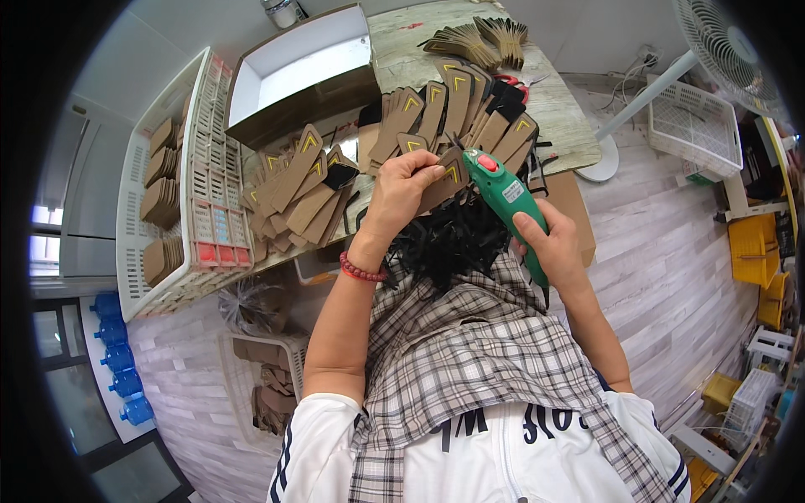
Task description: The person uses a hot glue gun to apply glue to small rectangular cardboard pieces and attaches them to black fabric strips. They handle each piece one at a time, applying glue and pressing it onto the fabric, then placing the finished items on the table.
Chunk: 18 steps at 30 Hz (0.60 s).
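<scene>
My left hand (pixel 401 189), a red bead bracelet at its wrist, is closed in a pinch at a flat brown piece (pixel 448 183) with a yellow chevron. What exactly lies between the fingertips is partly hidden. In my right hand (pixel 553 241) is a green handheld electric cutter (pixel 509 194) with a red button. Its dark tip is close to the upper end of that piece, right of my left fingers. A heap of black scraps (pixel 449 243) covers my lap below. Beyond my hands, more brown pieces (pixel 402 117) with yellow chevrons lie fanned out on the table.
On the left a white plastic crate (pixel 199 180) holds stacked brown pieces, beside an open box (pixel 306 105) with a white interior. Red-handled scissors (pixel 513 82) lie at the back. A fan (pixel 683 63) stands at right. Below the table's left side is another crate (pixel 239 381).
</scene>
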Tool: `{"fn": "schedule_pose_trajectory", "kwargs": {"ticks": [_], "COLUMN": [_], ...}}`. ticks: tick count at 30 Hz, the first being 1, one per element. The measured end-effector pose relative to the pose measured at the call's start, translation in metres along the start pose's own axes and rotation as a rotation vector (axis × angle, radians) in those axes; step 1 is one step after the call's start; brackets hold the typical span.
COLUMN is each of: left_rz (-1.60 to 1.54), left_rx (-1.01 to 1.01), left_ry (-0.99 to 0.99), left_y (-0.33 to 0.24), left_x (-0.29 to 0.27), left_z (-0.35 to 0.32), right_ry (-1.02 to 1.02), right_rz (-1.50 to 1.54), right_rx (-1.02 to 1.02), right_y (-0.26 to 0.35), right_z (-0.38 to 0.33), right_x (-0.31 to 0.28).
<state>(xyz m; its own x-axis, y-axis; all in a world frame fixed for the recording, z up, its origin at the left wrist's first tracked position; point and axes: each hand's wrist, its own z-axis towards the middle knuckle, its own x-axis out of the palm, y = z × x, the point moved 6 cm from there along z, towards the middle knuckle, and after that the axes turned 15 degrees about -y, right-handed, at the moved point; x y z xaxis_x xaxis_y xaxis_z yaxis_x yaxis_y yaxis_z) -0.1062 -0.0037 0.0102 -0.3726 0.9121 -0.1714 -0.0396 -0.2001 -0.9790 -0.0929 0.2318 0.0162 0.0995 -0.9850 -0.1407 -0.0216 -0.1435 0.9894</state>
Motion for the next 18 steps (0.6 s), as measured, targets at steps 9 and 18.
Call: {"fn": "schedule_pose_trajectory", "kwargs": {"ticks": [9,18], "left_rz": [-0.698,-0.842], "left_rx": [-0.265,-0.214], "left_ry": [-0.284,-0.356], "left_y": [0.011,0.017], "left_x": [0.002,0.018], "left_z": [-0.001,-0.009], "right_ry": [-0.046,-0.042], "right_rz": [-0.018,-0.07], "right_rx": [-0.005,-0.012], "right_y": [-0.006,-0.007], "right_z": [-0.01,-0.014], "right_x": [0.004,0.008]}}
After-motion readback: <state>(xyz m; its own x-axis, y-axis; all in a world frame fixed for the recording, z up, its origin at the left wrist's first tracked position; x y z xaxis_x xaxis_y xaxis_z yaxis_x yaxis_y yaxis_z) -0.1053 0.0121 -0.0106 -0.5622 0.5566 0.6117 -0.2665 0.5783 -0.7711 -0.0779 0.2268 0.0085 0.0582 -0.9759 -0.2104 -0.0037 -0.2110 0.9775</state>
